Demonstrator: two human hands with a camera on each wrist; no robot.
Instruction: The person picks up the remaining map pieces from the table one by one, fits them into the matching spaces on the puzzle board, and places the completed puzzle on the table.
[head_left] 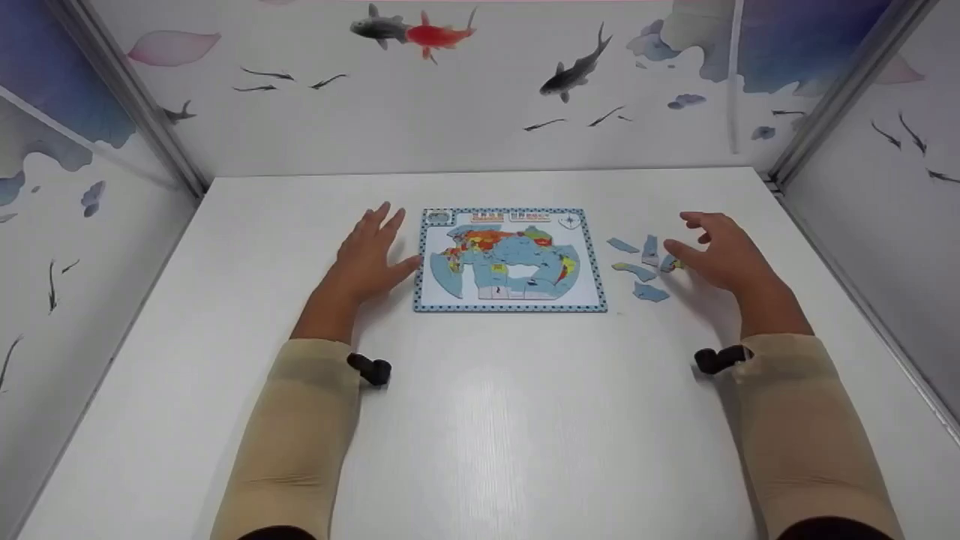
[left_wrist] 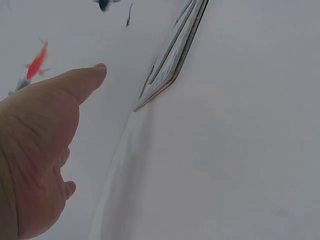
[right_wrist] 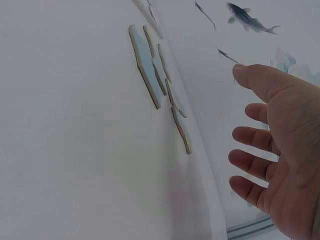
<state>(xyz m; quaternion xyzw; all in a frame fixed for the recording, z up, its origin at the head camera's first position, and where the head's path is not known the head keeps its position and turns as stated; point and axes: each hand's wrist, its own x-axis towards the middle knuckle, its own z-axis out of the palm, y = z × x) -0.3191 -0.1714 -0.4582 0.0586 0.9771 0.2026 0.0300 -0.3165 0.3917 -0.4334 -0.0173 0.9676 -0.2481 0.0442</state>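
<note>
Near the middle of the worktop's (head_left: 525, 420) far edge, a flat world-map jigsaw board (head_left: 510, 308), most of its map laid in. By the look of it, well past halfway; remaining, white gaps at lower left, low in the middle and along the map's top, plus five loose jigsaw pieces (head_left: 651, 291) scattered just off the board's right edge. Nothing held on either side. Beside the board's left edge, the left hand (head_left: 367, 259): fingers fairly straight, thumb stretched toward the rim but apart from it in the left wrist view. Over the loose pieces, toward the worktop's right edge, the right hand (head_left: 720, 251): fingers loosely bent and spaced, thumb well away from them, near the rightmost piece (head_left: 667, 265) yet seemingly not touching. Beyond the worktop's far edge, a fish-printed wall (head_left: 465, 135).
</note>
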